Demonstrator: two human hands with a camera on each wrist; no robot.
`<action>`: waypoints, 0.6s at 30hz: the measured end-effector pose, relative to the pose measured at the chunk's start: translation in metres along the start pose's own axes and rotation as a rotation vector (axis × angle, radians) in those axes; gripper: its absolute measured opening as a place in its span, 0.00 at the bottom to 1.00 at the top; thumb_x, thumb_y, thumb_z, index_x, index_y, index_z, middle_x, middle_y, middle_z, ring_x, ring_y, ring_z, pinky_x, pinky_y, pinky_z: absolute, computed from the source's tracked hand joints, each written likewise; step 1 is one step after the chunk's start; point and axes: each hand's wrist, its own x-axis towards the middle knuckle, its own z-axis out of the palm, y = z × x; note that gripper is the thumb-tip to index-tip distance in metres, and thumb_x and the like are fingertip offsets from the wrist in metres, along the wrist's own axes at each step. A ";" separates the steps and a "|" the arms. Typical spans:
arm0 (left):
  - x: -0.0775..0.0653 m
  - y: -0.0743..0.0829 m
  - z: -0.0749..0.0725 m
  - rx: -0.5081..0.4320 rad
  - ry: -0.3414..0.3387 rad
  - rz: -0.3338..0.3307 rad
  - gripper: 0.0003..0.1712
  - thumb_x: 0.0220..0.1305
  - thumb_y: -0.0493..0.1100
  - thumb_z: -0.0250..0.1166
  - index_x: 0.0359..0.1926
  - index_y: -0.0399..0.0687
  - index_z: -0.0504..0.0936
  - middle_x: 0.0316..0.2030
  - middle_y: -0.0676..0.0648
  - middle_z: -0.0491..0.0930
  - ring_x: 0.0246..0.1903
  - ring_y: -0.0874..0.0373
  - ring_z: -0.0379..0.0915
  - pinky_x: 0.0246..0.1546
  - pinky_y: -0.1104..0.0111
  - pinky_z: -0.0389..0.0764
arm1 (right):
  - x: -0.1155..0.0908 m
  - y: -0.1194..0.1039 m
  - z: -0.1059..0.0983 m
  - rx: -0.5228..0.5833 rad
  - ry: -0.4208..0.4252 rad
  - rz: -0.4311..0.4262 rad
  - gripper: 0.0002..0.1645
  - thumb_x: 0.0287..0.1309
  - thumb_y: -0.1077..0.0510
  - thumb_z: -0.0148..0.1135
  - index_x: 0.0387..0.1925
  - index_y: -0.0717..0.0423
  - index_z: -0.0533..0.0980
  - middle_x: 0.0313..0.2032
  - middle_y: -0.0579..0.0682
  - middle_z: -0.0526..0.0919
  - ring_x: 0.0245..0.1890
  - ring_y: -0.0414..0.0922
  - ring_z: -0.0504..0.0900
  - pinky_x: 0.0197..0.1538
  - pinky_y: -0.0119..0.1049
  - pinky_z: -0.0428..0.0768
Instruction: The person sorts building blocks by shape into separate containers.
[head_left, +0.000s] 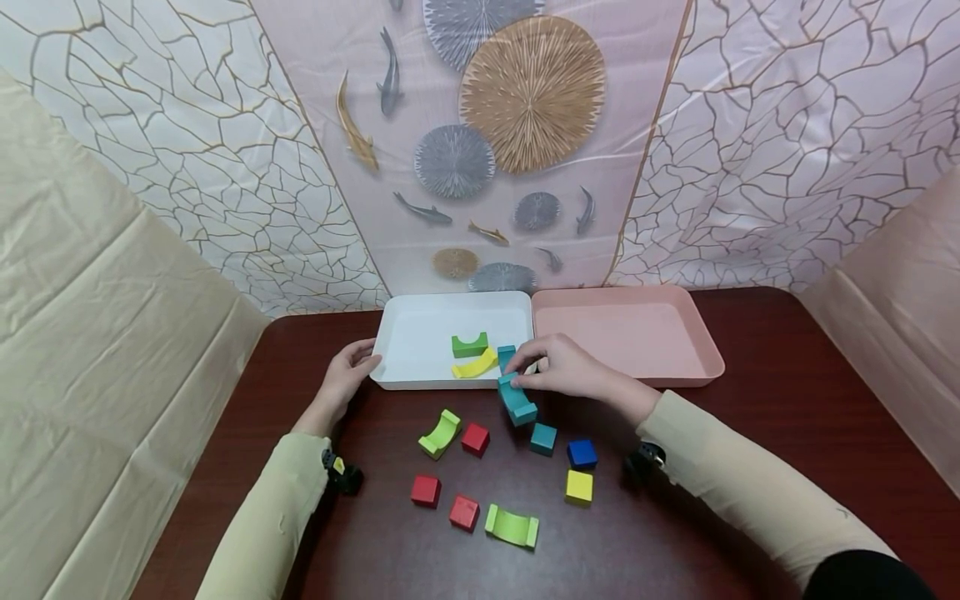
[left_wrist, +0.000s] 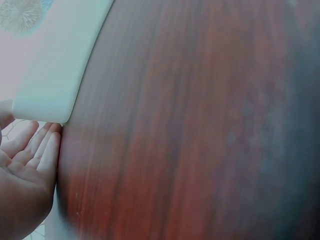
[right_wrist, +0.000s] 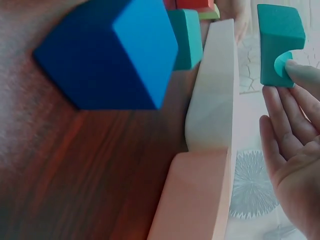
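My right hand (head_left: 566, 367) pinches a teal arch block (head_left: 517, 402) between thumb and fingers, just above the front rim of the white tray (head_left: 412, 333). The right wrist view shows the block's curved notch, with the thumb (right_wrist: 302, 75) at it. Another teal piece (head_left: 506, 357) is behind it, partly hidden by the fingers. Inside the tray lie a green notched block (head_left: 469, 345) and a curved yellow block (head_left: 474, 365). My left hand (head_left: 343, 379) holds the tray's left edge, its thumb at the rim and its fingers against the outer side (left_wrist: 30, 165).
A pink tray (head_left: 622, 333) adjoins the white one on the right. Nearer me on the dark table are several red cubes (head_left: 476, 439), two lime curved blocks (head_left: 440, 434), a teal cube (head_left: 543, 438), a blue cube (head_left: 582, 454) and a yellow cube (head_left: 579, 487).
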 end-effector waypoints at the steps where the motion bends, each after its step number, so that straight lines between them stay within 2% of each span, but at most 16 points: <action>1: 0.000 0.000 0.000 -0.002 -0.001 0.000 0.32 0.82 0.43 0.58 0.80 0.37 0.63 0.77 0.33 0.66 0.76 0.40 0.65 0.74 0.56 0.71 | 0.001 0.001 -0.001 -0.005 0.011 0.016 0.05 0.64 0.60 0.75 0.41 0.52 0.91 0.41 0.49 0.93 0.42 0.42 0.88 0.52 0.54 0.86; 5: -0.014 0.021 0.001 -0.010 -0.016 -0.014 0.32 0.82 0.40 0.57 0.79 0.33 0.62 0.77 0.30 0.65 0.76 0.38 0.65 0.63 0.71 0.75 | 0.004 0.002 -0.005 -0.016 0.051 0.068 0.06 0.65 0.59 0.75 0.42 0.53 0.91 0.42 0.50 0.93 0.46 0.46 0.87 0.57 0.55 0.84; 8: -0.025 0.036 0.001 -0.007 -0.026 -0.023 0.32 0.81 0.37 0.57 0.78 0.30 0.62 0.76 0.28 0.65 0.75 0.35 0.64 0.56 0.77 0.76 | 0.006 0.004 -0.009 -0.016 0.080 0.091 0.07 0.65 0.59 0.74 0.43 0.55 0.91 0.43 0.52 0.93 0.47 0.47 0.85 0.57 0.54 0.84; 13: -0.027 0.037 0.001 -0.001 -0.027 -0.015 0.32 0.82 0.38 0.57 0.78 0.29 0.62 0.76 0.27 0.64 0.76 0.35 0.64 0.62 0.71 0.76 | 0.010 0.009 -0.015 -0.023 0.114 0.089 0.09 0.65 0.60 0.74 0.45 0.57 0.90 0.43 0.53 0.91 0.47 0.49 0.85 0.58 0.54 0.85; 18: -0.018 0.027 0.001 -0.007 -0.025 -0.024 0.32 0.82 0.39 0.57 0.79 0.31 0.61 0.77 0.29 0.64 0.77 0.37 0.63 0.61 0.73 0.75 | 0.014 0.012 -0.021 -0.037 0.134 0.116 0.10 0.65 0.60 0.74 0.47 0.57 0.90 0.44 0.54 0.90 0.49 0.51 0.86 0.59 0.52 0.85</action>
